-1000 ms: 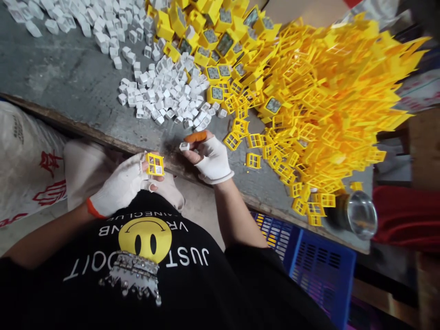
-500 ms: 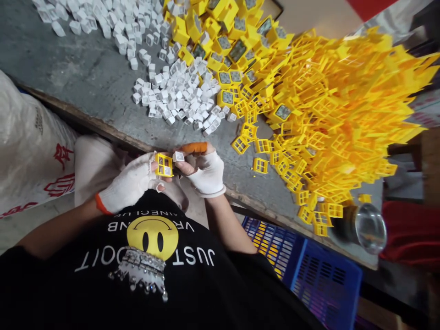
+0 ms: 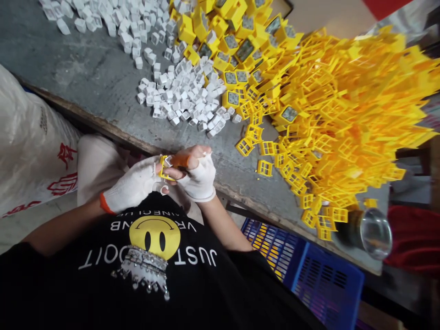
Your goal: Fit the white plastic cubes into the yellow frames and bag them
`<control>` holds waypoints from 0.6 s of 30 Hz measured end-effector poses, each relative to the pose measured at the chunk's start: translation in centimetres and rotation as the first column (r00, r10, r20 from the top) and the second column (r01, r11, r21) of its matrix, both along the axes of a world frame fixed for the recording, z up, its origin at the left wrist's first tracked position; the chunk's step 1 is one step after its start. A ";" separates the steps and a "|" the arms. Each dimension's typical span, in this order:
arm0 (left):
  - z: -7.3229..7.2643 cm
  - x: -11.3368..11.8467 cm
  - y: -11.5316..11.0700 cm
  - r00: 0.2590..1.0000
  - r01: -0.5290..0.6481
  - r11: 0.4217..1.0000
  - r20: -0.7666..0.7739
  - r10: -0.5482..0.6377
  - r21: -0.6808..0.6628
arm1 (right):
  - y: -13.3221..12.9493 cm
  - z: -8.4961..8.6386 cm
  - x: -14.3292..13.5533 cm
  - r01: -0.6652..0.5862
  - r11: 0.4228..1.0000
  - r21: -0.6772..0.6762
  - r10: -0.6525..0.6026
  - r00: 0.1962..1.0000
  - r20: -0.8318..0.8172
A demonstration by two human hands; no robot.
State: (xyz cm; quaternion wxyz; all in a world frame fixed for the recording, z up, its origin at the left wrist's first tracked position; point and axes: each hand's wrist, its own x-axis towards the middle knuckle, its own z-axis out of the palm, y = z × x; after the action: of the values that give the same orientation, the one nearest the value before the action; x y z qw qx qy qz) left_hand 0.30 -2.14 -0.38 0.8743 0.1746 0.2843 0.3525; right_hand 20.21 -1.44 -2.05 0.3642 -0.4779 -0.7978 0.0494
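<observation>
My left hand (image 3: 137,176), in a white fingerless glove with an orange cuff, grips a small yellow plastic window-like frame (image 3: 162,168) in front of my chest. My right hand (image 3: 198,172), gloved the same way and with an orange covering on one finger, is closed against the frame's open side. A small white plastic cup (image 3: 167,161) shows at the top of the frame, by the right fingertips; the fingers partly hide it. Both hands touch each other at the frame, just off the bench's near edge.
Many loose white cups (image 3: 185,94) lie on the grey bench (image 3: 96,96). Yellow frames (image 3: 264,167) and a tall heap of yellow parts (image 3: 330,105) spread to the right. A clear round container (image 3: 376,233), blue crates (image 3: 319,279) and a white sack (image 3: 37,142) stand around.
My right hand has moved left, bringing the white cup to the yellow frame. The frame has turned more edge-on in my left hand. The whole view has shifted slightly.
</observation>
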 end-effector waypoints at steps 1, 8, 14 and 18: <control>0.0 0.0 0.0 1.000 -0.003 1.000 -0.017 0.003 0.000 | -0.1 -0.1 0.1 -0.015 1.000 0.023 0.015 0.999 0.029; 0.0 -0.4 0.4 1.000 -0.020 0.999 0.000 0.020 0.030 | 0.1 1.3 0.8 -0.021 1.000 -0.004 0.021 0.967 0.254; -0.4 -0.9 0.9 0.998 -0.055 0.998 0.024 0.056 -0.009 | 1.3 3.5 0.2 -0.143 0.985 -0.092 0.167 0.916 0.365; -0.2 -0.9 1.3 0.999 -0.035 0.999 0.034 0.035 0.006 | 2.5 4.5 0.4 -0.180 0.975 -0.128 0.214 0.913 0.347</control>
State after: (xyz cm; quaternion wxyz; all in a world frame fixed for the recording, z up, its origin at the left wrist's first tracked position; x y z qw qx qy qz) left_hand -0.61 -0.85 -0.63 0.8721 0.1666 0.2715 0.3716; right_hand 20.61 1.06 2.44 0.1831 -0.4123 -0.8918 0.0349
